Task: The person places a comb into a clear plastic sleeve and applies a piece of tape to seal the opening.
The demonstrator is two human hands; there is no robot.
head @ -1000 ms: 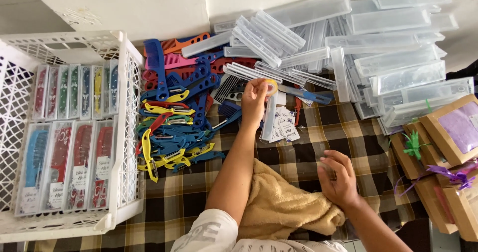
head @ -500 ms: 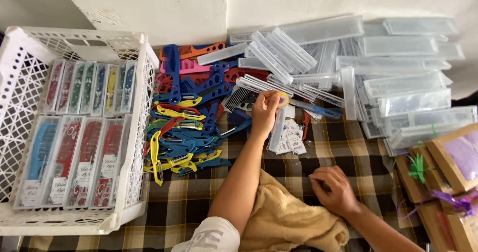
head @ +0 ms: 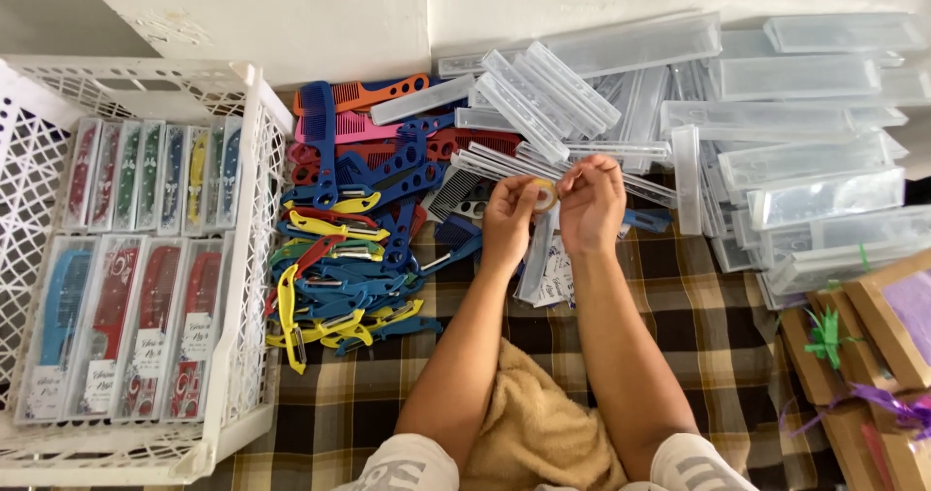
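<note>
Change since a second ago: right hand (head: 590, 203) was resting low on the checked cloth (head: 718, 326), well apart from the left. It has come up and met the left hand (head: 510, 221) — both fingertips are now pinched on one small yellowish ring (head: 546, 194), which looks like a tape roll; can't confirm, too small. Half a second ago only the left hand was up at that spot.

Read: work has gone from one-handed picking to a two-handed grip. My guess is the end is being found or peeled, not that a piece is being moved.

Grip state: both hands closed to a fingertip pinch, left from the ring's left side, right from its right. No other item in either hand.

Position: the ring is held up between the hands, above the edge of the clear plastic cases (head: 815, 176), just right of the pile of loose combs and peelers (head: 354, 249). Small printed cards (head: 555, 273) lie just nearer, below the hands.

Orientation: the ring is round, so no real long axis. Its flat face seems turned roughly up toward the camera; exact tilt I can't tell.

Elsewhere: white crate (head: 254, 258) at left holds packed cases in two rows, brown boxes (head: 878, 326) at far right — neither hand near them.
</note>
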